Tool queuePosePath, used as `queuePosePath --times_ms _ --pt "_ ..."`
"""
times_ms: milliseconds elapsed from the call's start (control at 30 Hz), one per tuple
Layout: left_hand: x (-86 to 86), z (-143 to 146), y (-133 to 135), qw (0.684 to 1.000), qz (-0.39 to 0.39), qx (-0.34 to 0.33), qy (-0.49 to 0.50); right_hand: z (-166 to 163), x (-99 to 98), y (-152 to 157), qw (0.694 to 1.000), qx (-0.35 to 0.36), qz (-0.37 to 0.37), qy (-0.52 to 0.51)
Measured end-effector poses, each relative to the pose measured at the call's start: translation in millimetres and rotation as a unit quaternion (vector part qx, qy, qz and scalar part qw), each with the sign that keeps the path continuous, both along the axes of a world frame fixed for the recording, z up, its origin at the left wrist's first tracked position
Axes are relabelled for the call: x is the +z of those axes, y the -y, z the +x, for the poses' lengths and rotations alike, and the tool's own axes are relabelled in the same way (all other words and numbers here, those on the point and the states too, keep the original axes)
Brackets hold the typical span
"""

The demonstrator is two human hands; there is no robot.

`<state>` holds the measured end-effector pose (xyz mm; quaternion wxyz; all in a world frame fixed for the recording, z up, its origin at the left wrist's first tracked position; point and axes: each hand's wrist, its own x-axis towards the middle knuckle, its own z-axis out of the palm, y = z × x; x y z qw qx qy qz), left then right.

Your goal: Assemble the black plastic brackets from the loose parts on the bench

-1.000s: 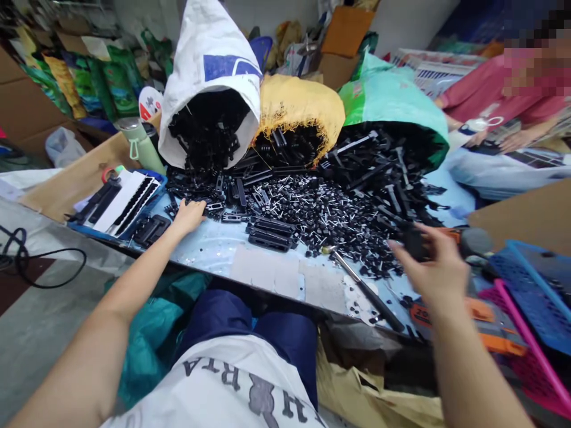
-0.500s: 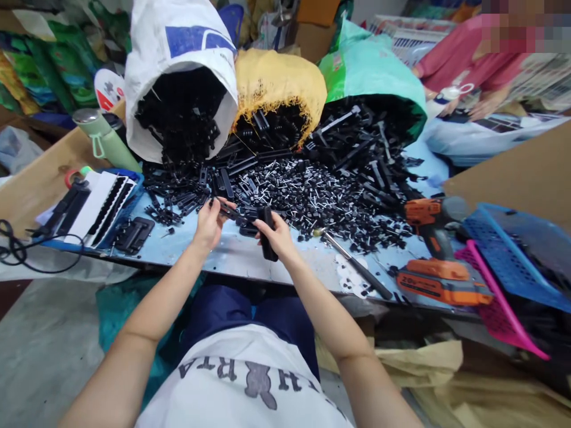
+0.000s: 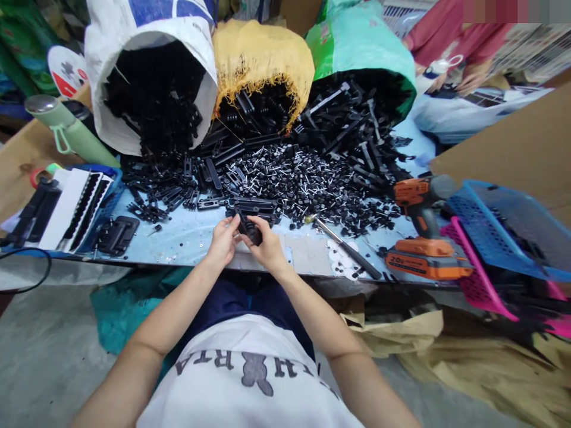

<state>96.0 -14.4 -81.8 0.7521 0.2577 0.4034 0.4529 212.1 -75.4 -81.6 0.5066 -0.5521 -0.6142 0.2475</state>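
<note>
My left hand (image 3: 222, 241) and my right hand (image 3: 269, 246) meet at the near edge of the light blue table (image 3: 187, 235), both gripping a small black plastic part (image 3: 250, 229) between the fingertips. Just beyond them lies a short stack of black plastic bars (image 3: 254, 205). Behind that spreads a heap of small black pieces with metal pins (image 3: 307, 184). Three sacks lie on their sides spilling black parts: a white one (image 3: 151, 35), a yellow one (image 3: 263, 56) and a green one (image 3: 361, 53).
An orange cordless drill (image 3: 419, 229) and a long metal rod (image 3: 343, 246) lie right of my hands. Blue and pink baskets (image 3: 499, 238) sit far right. A green bottle (image 3: 66, 128) and a tray of black parts (image 3: 71, 205) are left. Another person (image 3: 450, 41) sits beyond.
My left hand came back from the pile on the left and my right hand came in from the right; both now hold the black part together near the table edge.
</note>
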Motion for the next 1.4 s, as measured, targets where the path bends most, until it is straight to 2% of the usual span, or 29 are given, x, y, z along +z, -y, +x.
queuePosePath --times_ms 67,133,233,300,367,467,600,667,733,833,900,1033,1100,1167,1267,1300,1333,1367,1400 --pt "-0.4 1 2 1.000 0.008 0.001 -0.023 2 -1.1 5 0.999 -0.014 -0.029 -0.005" --pt "-0.5 2 4 0.999 0.006 -0.011 -0.044 11 -2.2 6 0.990 -0.024 -0.122 -0.069" --pt "-2.7 5 11 0.992 0.014 -0.087 -0.095 29 -4.7 1 0.932 -0.070 -0.288 -0.210" --pt "-5.5 8 19 0.972 0.094 -0.159 -0.148 37 -6.3 0 0.900 -0.077 -0.324 -0.279" --pt "-7.7 11 26 0.936 0.197 -0.202 -0.208 41 -7.4 3 0.901 -0.045 -0.292 -0.317" --pt "-7.9 10 30 0.889 0.308 -0.191 -0.281 48 -7.9 12 0.931 0.027 -0.213 -0.296" --pt "-4.0 5 27 0.812 0.454 -0.142 -0.337 64 -5.5 23 0.982 0.081 -0.120 -0.122" --pt "-1.6 8 30 0.788 0.487 -0.133 -0.352 68 -3.7 25 0.993 0.089 -0.073 -0.038" --pt "0.9 16 38 0.792 0.492 -0.093 -0.349 63 -2.4 26 0.997 0.069 -0.040 -0.022" --pt "6.2 30 52 0.810 0.480 0.036 -0.336 47 -2.2 28 0.998 0.018 -0.002 -0.066" --pt "11.4 33 56 0.801 0.491 0.084 -0.332 37 -2.5 31 0.998 0.004 0.015 -0.064" --pt "20.9 27 45 0.765 0.564 0.024 -0.310 30 -3.8 36 0.999 -0.021 0.046 -0.020" --pt "19.9 25 38 0.765 0.570 -0.008 -0.301 29 -5.8 37 0.998 -0.034 0.055 -0.008" --pt "12.1 27 37 0.796 0.524 -0.019 -0.303 29 -8.6 34 0.998 -0.037 0.048 0.007" --pt "-9.2 30 44 0.878 0.369 -0.038 -0.304 46 -10.8 21 0.996 0.005 0.004 0.090" --pt "-16.5 29 47 0.890 0.325 -0.047 -0.316 60 -9.5 13 0.991 0.009 -0.011 0.131" --pt "-22.7 26 49 0.886 0.307 -0.057 -0.342 78 -6.8 4 0.985 -0.008 -0.022 0.173" --pt "-27.2 21 50 0.865 0.318 -0.065 -0.383 101 -2.4 -7 0.976 -0.046 -0.028 0.212" --pt "-29.6 16 49 0.827 0.357 -0.073 -0.428 128 3.3 -20 0.964 -0.107 -0.030 0.243"
